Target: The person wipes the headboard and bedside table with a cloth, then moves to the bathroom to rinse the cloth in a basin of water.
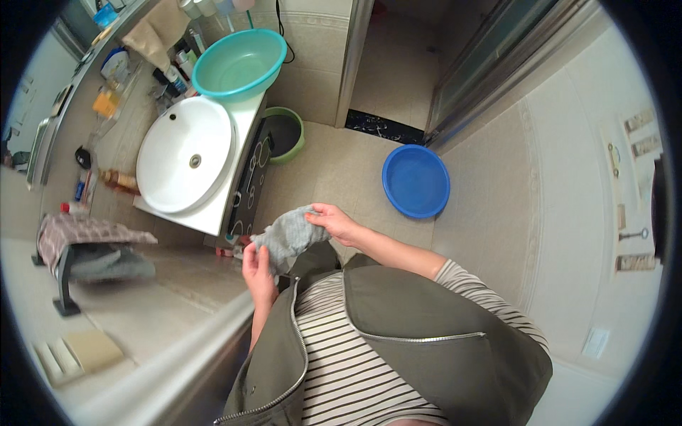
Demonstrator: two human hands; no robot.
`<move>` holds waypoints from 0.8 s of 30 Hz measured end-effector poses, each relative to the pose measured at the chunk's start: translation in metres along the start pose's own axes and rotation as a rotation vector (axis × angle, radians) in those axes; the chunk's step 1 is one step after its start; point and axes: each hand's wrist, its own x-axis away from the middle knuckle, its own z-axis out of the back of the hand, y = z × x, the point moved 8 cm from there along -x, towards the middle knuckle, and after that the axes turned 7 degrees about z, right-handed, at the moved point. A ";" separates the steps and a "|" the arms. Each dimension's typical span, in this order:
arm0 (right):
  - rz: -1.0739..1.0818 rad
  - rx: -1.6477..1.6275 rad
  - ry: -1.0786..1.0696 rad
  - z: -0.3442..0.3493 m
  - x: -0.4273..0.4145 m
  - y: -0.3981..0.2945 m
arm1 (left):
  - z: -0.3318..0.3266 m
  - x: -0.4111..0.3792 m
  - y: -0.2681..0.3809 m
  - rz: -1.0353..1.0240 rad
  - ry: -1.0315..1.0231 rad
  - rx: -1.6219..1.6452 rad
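A grey textured cloth (292, 235) is stretched between my two hands in front of my body. My left hand (259, 269) pinches its lower left end, and my right hand (335, 222) grips the upper right end with thumb and fingers. To the left of the cloth is a white round basin (184, 154) set on a white counter (205, 217). A turquoise plastic washbasin (240, 64) rests at the counter's far end. On the tiled floor ahead to the right sits a blue plastic basin (415, 181).
A green-rimmed bin (302, 133) stands beside the dark cabinet front. Bottles (184, 61) crowd the wall behind the sink. Towels (96, 234) hang from a dark wall rack at left. A black marble threshold (381, 126) lies at the doorway, by a framed glass door (479, 64).
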 end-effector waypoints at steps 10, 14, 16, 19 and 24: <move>-0.105 0.038 0.395 0.136 -0.291 -0.109 | 0.032 -0.050 0.001 0.035 0.373 0.058; -0.211 -0.148 0.440 0.124 -0.402 -0.135 | 0.033 -0.040 0.002 0.005 0.534 0.124; -0.226 -0.205 0.471 0.105 -0.431 -0.132 | 0.033 -0.034 -0.004 -0.005 0.577 0.167; -0.244 -0.384 0.436 0.103 -0.464 -0.109 | 0.031 -0.034 -0.014 -0.005 0.594 0.206; -0.230 -0.269 0.428 0.121 -0.439 -0.116 | 0.010 -0.051 -0.012 0.052 0.531 0.186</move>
